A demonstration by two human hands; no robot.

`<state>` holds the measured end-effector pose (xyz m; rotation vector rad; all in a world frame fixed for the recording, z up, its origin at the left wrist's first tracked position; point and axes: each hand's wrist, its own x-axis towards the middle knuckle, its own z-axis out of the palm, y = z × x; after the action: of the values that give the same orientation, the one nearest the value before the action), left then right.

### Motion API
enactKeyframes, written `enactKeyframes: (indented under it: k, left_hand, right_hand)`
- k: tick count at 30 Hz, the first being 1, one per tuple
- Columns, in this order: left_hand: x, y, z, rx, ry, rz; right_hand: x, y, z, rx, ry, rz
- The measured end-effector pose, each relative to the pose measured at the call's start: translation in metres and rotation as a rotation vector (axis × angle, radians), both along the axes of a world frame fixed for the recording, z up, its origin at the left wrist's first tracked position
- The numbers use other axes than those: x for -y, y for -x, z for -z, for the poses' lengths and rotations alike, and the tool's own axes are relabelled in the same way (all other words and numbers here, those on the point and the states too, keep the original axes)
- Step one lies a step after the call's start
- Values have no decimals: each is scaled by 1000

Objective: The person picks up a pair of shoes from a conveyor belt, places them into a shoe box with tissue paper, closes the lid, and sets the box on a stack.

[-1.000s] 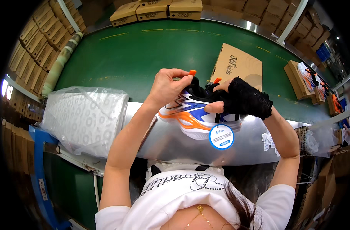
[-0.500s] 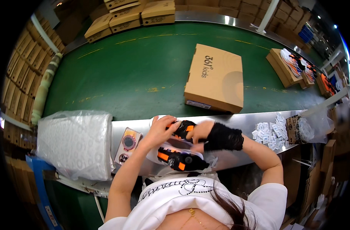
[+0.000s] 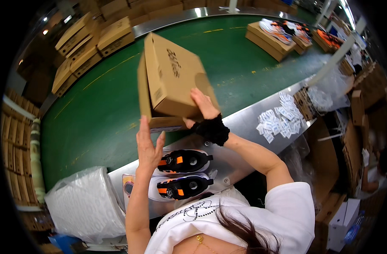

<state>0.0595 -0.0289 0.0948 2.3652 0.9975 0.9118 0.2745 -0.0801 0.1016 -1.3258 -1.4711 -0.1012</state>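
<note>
A brown cardboard shoebox sits on the green conveyor belt, its lid raised and tilted, with a dark gap along the left and front sides. My right hand, in a black wrist cover, grips the lid's near right corner, fingers on top and thumb below. My left hand is open, fingers stretched up against the box's near left corner and thumb apart. Between my forearms, two white, black and orange sneakers, the farther one and the nearer one, lie side by side on the metal ledge.
White sachets are heaped on the ledge at right, near a carton with clear plastic. A plastic-wrapped white stack lies at left beside a partly hidden phone. More shoeboxes and sneakers on boxes stand across the belt.
Both hands have left the sneakers and moved to the shoebox, whose lid has come up and tilted. The sneakers now lie uncovered. The view has turned.
</note>
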Motion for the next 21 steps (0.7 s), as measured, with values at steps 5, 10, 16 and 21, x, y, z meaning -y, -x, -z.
enactKeyframes:
  k: [5, 10, 16, 21]
  left_hand:
    - [-27, 29, 20, 56, 312, -285]
    - [-38, 54, 57, 197, 715, -283]
    - [-31, 66, 56, 347, 729, -349]
    - [-23, 128, 43, 500, 662, -402]
  right_hand:
    - [27, -50, -13, -1068, -80, -44]
    - [74, -114, 52, -1673, 320, -1]
    - [144, -149, 105, 162, 522, 987]
    - [160, -145, 125, 139, 626, 940]
